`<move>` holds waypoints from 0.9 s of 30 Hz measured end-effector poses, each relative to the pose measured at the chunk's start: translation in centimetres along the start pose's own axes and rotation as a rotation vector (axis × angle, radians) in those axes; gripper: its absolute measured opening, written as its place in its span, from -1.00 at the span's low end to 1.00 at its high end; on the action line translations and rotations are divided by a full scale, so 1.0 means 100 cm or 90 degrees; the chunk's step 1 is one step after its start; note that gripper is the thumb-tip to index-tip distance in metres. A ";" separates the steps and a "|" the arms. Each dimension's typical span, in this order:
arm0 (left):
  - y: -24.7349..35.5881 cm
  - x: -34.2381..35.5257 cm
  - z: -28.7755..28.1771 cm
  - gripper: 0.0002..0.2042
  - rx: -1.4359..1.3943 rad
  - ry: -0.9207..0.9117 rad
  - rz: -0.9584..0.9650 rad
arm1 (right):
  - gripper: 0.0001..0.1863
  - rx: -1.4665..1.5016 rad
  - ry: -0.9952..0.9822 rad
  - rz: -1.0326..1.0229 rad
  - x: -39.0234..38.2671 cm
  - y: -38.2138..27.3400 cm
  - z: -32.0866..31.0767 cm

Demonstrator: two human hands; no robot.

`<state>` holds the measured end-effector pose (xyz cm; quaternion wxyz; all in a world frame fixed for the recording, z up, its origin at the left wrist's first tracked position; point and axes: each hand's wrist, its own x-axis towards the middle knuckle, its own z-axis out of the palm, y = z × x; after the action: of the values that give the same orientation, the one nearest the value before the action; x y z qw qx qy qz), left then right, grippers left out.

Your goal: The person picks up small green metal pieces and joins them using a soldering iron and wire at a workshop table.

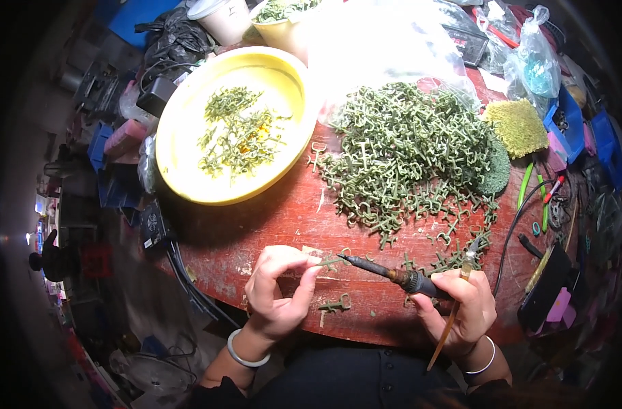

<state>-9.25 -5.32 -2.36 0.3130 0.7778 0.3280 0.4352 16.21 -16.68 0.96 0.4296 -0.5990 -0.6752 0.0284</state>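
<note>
One green piece (330,261) is held above the red tabletop (277,225) by the left hand (280,290), whose grip is pressed together, the piece's end being pinched between thumb and forefinger. A soldering iron (414,281) is grasped around its black handle by the right hand (464,307), with that grip closed firmly on it. The iron is pointed leftward, and its dark tip is placed right at the far end of the held piece; whether the two are touching cannot be told. A brush (451,328) is also carried in the right hand, its wooden handle slanted down toward the body and its tip raised beyond the fingers. A bangle (246,354) is worn on the left wrist, and a thin bracelet (486,362) on the right.

Between the hands, nearer the body, a loose piece (335,305) is laid on the tabletop. Beyond them, a large heap (406,157) of similar green pieces is spread, with strays scattered along its near edge, close to the right hand. To the left of the heap, a yellow basin (166,153) is set, in which more pieces (239,136) are contained. A bucket (290,35) is stood behind it. A yellow-green sponge (515,129) is placed at the heap's right side.
</note>
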 end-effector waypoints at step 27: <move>0.000 -0.005 0.000 -0.69 -0.173 0.026 -0.189 | -0.59 -0.016 -0.013 -0.017 0.000 -0.002 0.003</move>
<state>-9.46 -5.70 -2.58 0.4691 0.6627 0.3838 0.4398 15.86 -16.65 0.92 0.4155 -0.5947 -0.6880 0.0207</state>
